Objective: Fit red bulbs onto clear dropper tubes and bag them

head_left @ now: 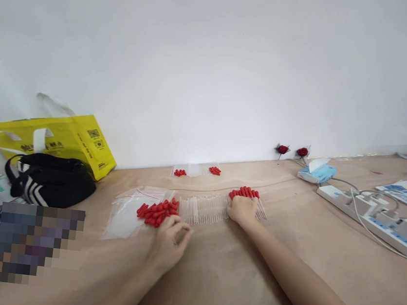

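Observation:
My left hand [173, 244] is beside the right end of a pile of loose red rubber bulbs [158, 212]. Its thumb and forefinger curl together in a loop, and anything small between the tips is too small to make out. Thin clear glass tubes [200, 210] lie side by side in a row between my hands. At the row's right end, several tubes carry red bulbs [245, 192] on their far ends. My right hand [243, 209] is closed over the tubes just in front of those bulbs; its fingertips are hidden.
The loose bulbs lie on clear zip bags [122, 217]. By the wall are two small bulb groups [215, 171] on bags. A yellow bag [97, 145] and black pouch [64, 183] stand left; a tissue pack [317, 173] and corded power strip [368, 220] lie right.

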Demonstrator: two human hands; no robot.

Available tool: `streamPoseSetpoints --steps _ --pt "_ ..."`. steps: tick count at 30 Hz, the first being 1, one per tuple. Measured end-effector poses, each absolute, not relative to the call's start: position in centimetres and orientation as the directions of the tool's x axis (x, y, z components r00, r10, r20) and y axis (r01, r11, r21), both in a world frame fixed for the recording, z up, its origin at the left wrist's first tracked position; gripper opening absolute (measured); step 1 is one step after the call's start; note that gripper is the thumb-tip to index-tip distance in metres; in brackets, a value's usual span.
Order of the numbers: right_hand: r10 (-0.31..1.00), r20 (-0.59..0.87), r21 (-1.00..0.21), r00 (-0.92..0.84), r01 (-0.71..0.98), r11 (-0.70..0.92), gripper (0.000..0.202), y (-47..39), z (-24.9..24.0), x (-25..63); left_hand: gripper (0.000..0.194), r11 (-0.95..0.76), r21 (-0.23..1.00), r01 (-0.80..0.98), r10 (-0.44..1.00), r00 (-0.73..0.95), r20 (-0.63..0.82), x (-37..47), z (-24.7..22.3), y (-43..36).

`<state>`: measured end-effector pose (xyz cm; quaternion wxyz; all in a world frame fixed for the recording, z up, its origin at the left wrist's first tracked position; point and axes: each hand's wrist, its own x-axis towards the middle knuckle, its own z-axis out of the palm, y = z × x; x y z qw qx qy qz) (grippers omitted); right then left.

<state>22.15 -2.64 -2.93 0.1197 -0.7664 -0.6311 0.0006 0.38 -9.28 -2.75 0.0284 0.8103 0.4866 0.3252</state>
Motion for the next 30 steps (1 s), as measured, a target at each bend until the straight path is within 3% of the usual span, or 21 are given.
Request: streamPoseSetpoints --steps 2,4,8,10,14,17,23,30 --pt "0.973 0.132 -0.167 0.189 0.972 -0.166 0.022 -2.4 -2.9 22.0 0.016 -0.452 0.251 0.856 0.766 0.228 0.601 -1.2 -1.6 -7.8" --pt "0.978 0.116 -0.150 0.176 0.976 -0.158 0.022 -2.2 -2.8 21.8 0.013 -0.406 0.144 0.902 0.774 0.256 0.579 -2.7 -0.3 -6.1" --pt "0.980 0.120 -0.126 0.156 0.982 -0.141 0.023 -2.5 -2.4 21.5 0.024 -0.583 -0.109 0.805 0.752 0.585 0.303 -4.1 2.0 -2.8" --pt "0.979 0.145 -0.118 0.146 0.984 -0.130 0.024 -3.1 -2.2 21.6 0.028 -0.644 -0.163 0.748 0.730 0.664 0.165 -3.9 2.7 -1.6" --pt "0.967 0.243 -0.102 0.076 0.993 -0.052 0.027 -5.1 -2.6 23.1 0.027 -0.706 -0.139 0.694 0.694 0.717 0.056 -3.1 3.1 -0.3" --pt "0.919 0.390 -0.102 -0.063 0.989 0.111 0.021 -6.4 -3.9 24.9 0.023 -0.729 -0.107 0.676 0.679 0.734 0.015 -2.8 2.9 0.0" --pt "0.751 0.616 -0.237 -0.239 0.853 0.466 0.020 -7.9 -6.7 27.3 0.018 -0.730 -0.045 0.681 0.681 0.732 0.030 -2.7 2.9 0.2" --pt "0.724 0.626 -0.295 -0.289 0.773 0.562 0.026 -8.7 -6.8 27.2 0.017 -0.697 0.093 0.711 0.715 0.682 0.154 -2.6 3.8 -2.6"
